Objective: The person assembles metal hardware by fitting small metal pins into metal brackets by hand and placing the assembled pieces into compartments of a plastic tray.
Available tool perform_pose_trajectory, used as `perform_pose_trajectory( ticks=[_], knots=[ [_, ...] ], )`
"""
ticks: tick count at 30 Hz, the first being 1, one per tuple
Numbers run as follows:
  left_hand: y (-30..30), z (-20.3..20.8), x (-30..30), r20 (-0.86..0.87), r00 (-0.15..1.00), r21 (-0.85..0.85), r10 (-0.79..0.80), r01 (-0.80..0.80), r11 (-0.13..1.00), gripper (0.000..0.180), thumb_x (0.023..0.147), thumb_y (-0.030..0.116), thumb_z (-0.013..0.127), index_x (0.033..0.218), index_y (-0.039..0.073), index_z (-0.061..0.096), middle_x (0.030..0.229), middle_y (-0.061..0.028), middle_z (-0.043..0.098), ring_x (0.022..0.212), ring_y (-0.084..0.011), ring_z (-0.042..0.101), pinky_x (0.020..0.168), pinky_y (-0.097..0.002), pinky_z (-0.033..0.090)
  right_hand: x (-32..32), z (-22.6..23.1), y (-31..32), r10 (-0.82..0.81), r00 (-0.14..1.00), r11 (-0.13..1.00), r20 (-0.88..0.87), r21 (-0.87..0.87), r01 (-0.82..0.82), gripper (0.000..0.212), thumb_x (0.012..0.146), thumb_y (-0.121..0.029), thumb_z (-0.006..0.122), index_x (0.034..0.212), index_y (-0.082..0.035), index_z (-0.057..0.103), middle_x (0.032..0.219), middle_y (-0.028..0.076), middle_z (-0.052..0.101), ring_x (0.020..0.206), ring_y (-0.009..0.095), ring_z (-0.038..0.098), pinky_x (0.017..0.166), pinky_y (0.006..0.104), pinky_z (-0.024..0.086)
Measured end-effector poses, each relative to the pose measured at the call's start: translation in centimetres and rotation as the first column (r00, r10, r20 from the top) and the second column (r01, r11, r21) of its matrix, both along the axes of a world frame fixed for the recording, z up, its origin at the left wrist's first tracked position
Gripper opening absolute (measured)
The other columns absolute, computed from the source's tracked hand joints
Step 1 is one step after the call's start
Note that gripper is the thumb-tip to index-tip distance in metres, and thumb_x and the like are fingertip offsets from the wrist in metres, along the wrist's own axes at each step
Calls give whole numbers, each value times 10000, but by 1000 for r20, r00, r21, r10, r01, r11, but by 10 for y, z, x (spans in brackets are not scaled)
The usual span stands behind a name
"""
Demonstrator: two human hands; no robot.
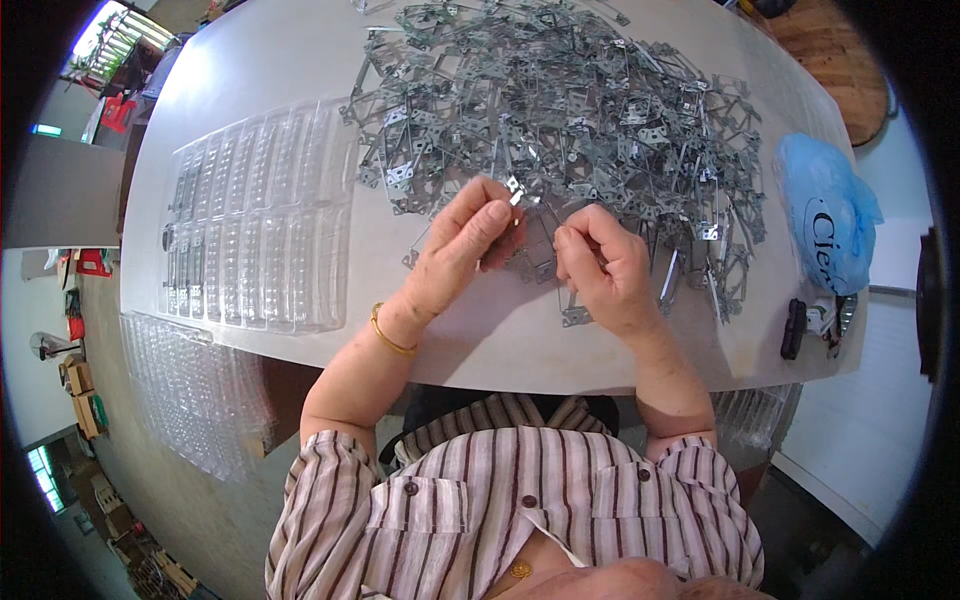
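My left hand, with a gold bangle at its wrist, is closed in a pinch at the near edge of a large heap of thin metal brackets. A shiny metal bracket sticks out from its fingertips. To its right, my right hand is also closed, thumb against curled fingers, on the thin strip of a metal bracket. Whether both hands grip one piece or two linked pieces, I cannot tell. Several more brackets lie under and around the hands.
On the left of the white table lies a clear plastic tray with brackets in its left slots. Stacked clear trays stand below the table's left edge. At the right are a blue plastic bag and a small black object.
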State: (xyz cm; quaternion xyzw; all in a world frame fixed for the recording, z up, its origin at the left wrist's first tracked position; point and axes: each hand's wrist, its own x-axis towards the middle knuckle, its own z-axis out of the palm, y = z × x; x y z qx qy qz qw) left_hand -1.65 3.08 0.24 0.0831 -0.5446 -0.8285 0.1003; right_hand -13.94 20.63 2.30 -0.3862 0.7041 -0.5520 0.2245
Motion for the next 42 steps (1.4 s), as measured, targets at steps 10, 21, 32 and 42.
perform_pose_trajectory(
  ticks=[10,21,32,42],
  knots=[
    [-1,-10,-8,-257,966,140,35,1,990,568,1012,300,617,1479,57,403,1111,-120,615,1076,-257,650,929,-378,530,2,5,-3,64,955,997,289,-58,-50,144,1040,-154,581,1061,-21,631,947,41,683,778,88,653,645,235,525],
    [1,-4,-8,-299,954,221,-6,75,972,554,932,175,727,1416,73,477,1352,-137,599,1343,-269,524,1137,-464,404,-6,-8,-2,201,826,978,527,-159,-136,215,1075,-180,521,1164,-17,630,1047,57,696,958,135,689,779,288,588],
    [-2,3,-8,-287,955,-3,-68,70,998,521,939,220,725,1368,18,511,1445,-200,532,1401,-289,468,1162,-475,382,-14,-13,-1,-34,996,983,-87,-185,18,99,986,-109,661,1005,-20,623,1100,127,676,916,166,688,762,303,559],
    [-12,6,-3,123,978,15,-165,165,986,340,1048,347,552,1053,11,608,1032,-118,702,852,-180,691,715,-308,559,-20,4,-1,76,858,984,-509,-99,-145,101,929,-68,694,981,-31,616,1109,151,667,892,293,679,742,346,549]
  ],
)
